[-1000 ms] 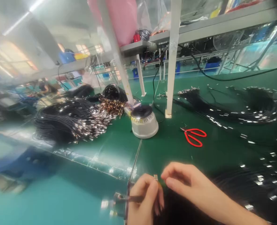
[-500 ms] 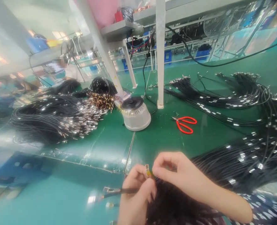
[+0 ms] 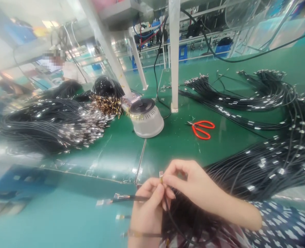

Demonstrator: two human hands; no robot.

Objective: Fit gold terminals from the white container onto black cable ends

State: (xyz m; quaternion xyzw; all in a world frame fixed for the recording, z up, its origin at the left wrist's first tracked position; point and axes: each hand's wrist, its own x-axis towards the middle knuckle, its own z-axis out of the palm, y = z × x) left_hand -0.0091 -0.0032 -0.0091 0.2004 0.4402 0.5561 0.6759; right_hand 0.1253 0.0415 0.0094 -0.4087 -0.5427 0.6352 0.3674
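Observation:
My left hand (image 3: pixel 148 210) pinches a black cable just below its small metal connector (image 3: pixel 161 174), which points upward. A bit of yellow shows under the metal. Thumb and fingertips of my right hand (image 3: pixel 184 175) close on the same connector from the right side. Out to the left of my left hand stick more black cable ends (image 3: pixel 120 197) with metal plugs. The cable (image 3: pixel 171 215) drops from my fingers toward a dark bundle on my lap, partly hidden by my hands.
Red-handled scissors (image 3: pixel 203 128) lie on the green table (image 3: pixel 178 141). Left of them stands a round white tape dispenser (image 3: pixel 148 125) with a black top. Cable bundles lie at left (image 3: pixel 46 124) and right (image 3: pixel 266 155). A white post (image 3: pixel 175 62) rises behind; a person (image 3: pixel 69 69) sits far left.
The view has tilted slightly, so the table things sit higher. My right fingers have come closer onto the connector, and the cable below my hands now shows.

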